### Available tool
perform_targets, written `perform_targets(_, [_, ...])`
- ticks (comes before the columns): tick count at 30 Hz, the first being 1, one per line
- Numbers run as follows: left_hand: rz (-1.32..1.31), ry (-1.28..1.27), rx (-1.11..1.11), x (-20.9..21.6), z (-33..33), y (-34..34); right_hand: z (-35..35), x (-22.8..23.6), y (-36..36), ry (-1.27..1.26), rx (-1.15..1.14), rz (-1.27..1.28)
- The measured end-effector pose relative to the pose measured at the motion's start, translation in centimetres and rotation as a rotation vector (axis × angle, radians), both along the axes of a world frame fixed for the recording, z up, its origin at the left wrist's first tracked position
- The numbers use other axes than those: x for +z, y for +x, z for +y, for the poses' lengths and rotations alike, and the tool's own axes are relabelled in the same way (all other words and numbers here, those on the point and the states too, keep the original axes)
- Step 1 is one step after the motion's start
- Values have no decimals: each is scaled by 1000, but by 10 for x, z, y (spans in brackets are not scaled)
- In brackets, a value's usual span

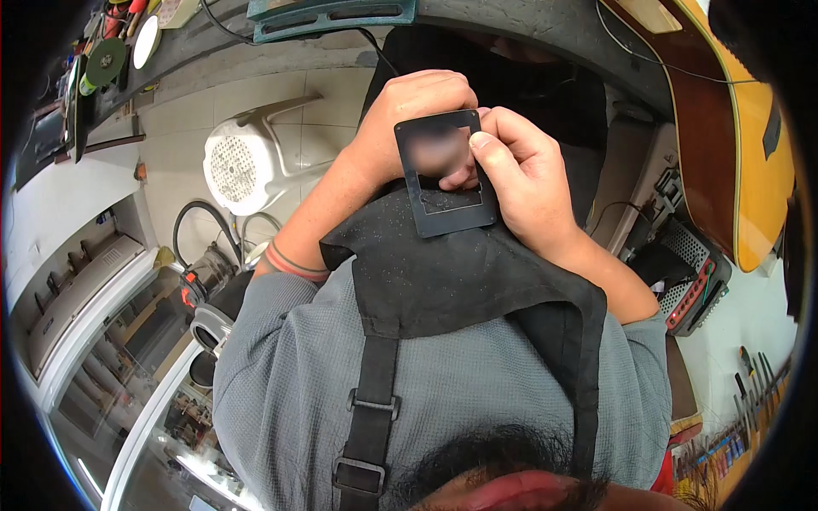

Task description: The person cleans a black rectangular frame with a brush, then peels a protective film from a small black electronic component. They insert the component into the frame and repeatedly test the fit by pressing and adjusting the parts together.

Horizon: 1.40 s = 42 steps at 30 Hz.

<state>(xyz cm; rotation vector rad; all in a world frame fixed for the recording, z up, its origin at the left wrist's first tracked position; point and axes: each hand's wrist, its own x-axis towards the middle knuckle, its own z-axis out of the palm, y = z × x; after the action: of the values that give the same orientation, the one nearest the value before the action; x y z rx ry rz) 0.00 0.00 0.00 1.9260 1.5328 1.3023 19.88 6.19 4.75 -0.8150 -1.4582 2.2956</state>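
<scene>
A flat black rectangular frame (454, 223) with rounded corners, small corner holes and a rectangular window is held up over my lap, slightly tilted. My right hand (530, 175) pinches its right edge, thumb on the front face and curled fingers behind. My left hand (419, 100) is bent round the upper left side of the frame, its fingers mostly hidden behind it. Fingertips show through the window, though part of that area is blurred. Below the frame, my black apron (460, 281) is sprinkled with pale specks.
Ahead runs a dark workbench edge (528, 30) bearing a teal tool part (332, 19). An acoustic guitar body (758, 170) stands at the right, above a grey perforated device (692, 268). Left are a white plastic stool (239, 166), a vacuum-like machine (209, 277) and a glass cabinet (128, 341).
</scene>
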Motion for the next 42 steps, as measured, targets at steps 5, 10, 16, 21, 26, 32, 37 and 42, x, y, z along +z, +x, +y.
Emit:
perform_targets(5, [19,30,-2,1,0,-4,-6,-2,-4,19,-57,43])
perform_targets(10, [-26,8,-24,1,0,-4,-1,2,-1,14,-52,47])
perform_targets(16, [-19,-18,37,13,3,7,6,21,5,-13,-116,82])
perform_targets(21, [-18,-29,138,14,-1,5,14,31,11,29,-188,152])
perform_targets(26, [-90,61,242,7,-7,-2,36,38,23,625,-317,242])
perform_targets(32, [-291,235,365,-35,-26,-5,69,57,50,1677,-469,300])
perform_targets(37, [-488,214,490,-73,-35,1,58,67,68,1935,-466,249])
perform_targets(42, [-602,281,559,-74,-44,-5,49,73,72,2027,-566,326])
